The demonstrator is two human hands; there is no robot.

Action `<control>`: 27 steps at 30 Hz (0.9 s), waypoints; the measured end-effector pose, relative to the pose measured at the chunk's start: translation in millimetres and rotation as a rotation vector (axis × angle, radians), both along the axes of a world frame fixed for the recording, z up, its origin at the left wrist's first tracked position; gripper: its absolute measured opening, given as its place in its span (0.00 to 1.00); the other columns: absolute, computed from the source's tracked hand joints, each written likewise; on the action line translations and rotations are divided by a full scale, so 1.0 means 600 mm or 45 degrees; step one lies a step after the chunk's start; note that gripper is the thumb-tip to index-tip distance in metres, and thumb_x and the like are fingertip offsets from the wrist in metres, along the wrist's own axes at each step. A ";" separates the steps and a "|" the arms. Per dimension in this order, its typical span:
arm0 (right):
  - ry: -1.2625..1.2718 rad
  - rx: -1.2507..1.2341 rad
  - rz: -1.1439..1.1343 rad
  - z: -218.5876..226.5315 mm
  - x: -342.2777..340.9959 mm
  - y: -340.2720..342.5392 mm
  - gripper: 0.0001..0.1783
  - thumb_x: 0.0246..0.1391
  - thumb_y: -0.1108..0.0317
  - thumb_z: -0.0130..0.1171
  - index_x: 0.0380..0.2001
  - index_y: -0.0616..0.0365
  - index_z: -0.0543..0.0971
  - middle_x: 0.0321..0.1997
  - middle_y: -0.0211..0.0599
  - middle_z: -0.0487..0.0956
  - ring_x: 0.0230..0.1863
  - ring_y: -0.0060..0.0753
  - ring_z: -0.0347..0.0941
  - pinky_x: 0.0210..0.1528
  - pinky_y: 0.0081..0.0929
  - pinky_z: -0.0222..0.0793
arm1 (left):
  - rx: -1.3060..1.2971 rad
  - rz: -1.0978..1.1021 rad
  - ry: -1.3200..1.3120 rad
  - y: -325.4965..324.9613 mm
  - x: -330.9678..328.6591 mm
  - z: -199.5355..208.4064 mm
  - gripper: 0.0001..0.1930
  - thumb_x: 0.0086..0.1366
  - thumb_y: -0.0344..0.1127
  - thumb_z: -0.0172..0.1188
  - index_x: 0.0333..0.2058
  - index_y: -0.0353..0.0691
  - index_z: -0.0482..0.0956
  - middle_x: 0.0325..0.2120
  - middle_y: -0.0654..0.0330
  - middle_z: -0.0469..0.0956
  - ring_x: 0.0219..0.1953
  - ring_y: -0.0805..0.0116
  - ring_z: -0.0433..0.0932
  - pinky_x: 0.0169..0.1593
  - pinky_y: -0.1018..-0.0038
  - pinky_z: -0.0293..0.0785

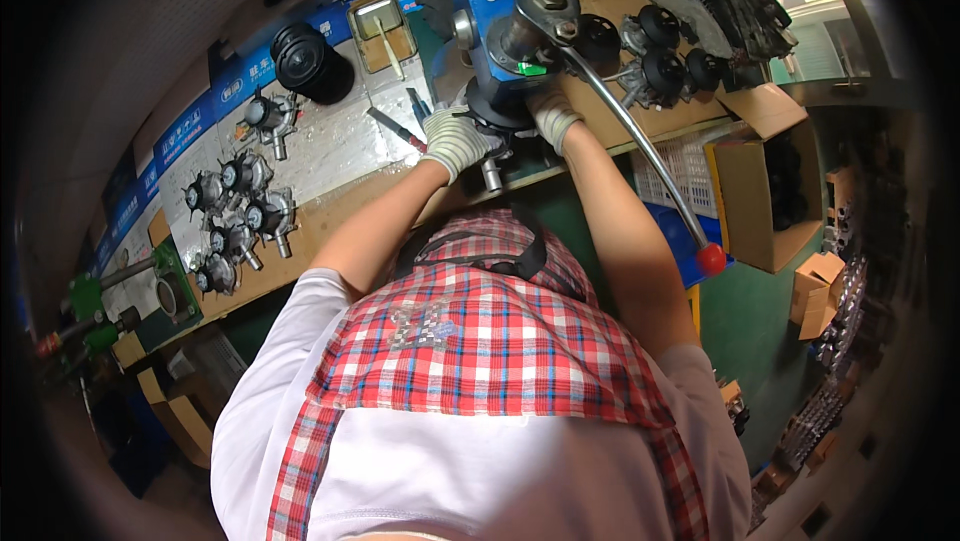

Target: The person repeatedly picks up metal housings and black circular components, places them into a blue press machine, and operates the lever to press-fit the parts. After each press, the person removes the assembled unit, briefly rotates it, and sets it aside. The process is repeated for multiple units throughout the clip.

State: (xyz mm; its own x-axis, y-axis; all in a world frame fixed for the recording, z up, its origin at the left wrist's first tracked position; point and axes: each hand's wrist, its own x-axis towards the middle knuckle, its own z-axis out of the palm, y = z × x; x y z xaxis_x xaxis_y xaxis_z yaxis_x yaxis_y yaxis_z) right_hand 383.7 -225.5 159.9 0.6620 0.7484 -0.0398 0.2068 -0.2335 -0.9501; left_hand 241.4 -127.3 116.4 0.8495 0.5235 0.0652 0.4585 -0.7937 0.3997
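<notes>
Both my hands wear white striped work gloves and are at a blue lever press (pixel 510 61) on the bench. My left hand (pixel 457 141) is closed on the left side of a metal pump (pixel 492 177) with a pipe stub pointing toward me. A black round pulley (pixel 497 109) sits on top of the pump, under the press head. On the other side, my right hand (pixel 553 117) reaches in close to the pulley, its fingers hidden by the press. The press's long steel lever (pixel 640 136) slants down to the right and ends in a red knob (pixel 711 259).
Several metal pumps (pixel 240 211) stand on the bench at left, near a stack of black pulleys (pixel 310 63). A tray with a brush (pixel 385 36) and a knife (pixel 396 129) lie left of the press. Pumps with pulleys (pixel 660 56) and an open carton (pixel 770 181) are at right.
</notes>
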 end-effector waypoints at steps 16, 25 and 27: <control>-2.245 0.049 -0.141 -0.189 0.043 0.014 0.15 0.61 0.68 0.40 0.26 0.59 0.75 0.14 0.42 0.72 0.11 0.38 0.70 0.13 0.33 0.67 | -0.139 -0.128 -0.435 0.050 0.068 -0.171 0.33 0.48 0.49 0.73 0.51 0.42 0.75 0.49 0.49 0.77 0.52 0.47 0.76 0.57 0.63 0.72; -1.154 -0.625 -0.045 -0.281 0.061 0.036 0.25 0.64 0.50 0.45 0.42 0.62 0.80 0.40 0.45 0.83 0.50 0.41 0.79 0.56 0.39 0.71 | -0.444 -0.049 -0.431 0.051 -0.010 0.027 0.63 0.38 0.53 0.80 0.70 0.38 0.54 0.69 0.40 0.56 0.70 0.44 0.57 0.72 0.60 0.55; -1.063 -0.644 0.075 -0.229 0.070 0.032 0.22 0.65 0.53 0.45 0.50 0.60 0.76 0.49 0.46 0.80 0.54 0.40 0.77 0.59 0.38 0.70 | -0.334 0.013 -0.212 0.035 0.031 0.014 0.55 0.39 0.56 0.79 0.64 0.38 0.64 0.62 0.41 0.65 0.64 0.42 0.64 0.68 0.58 0.61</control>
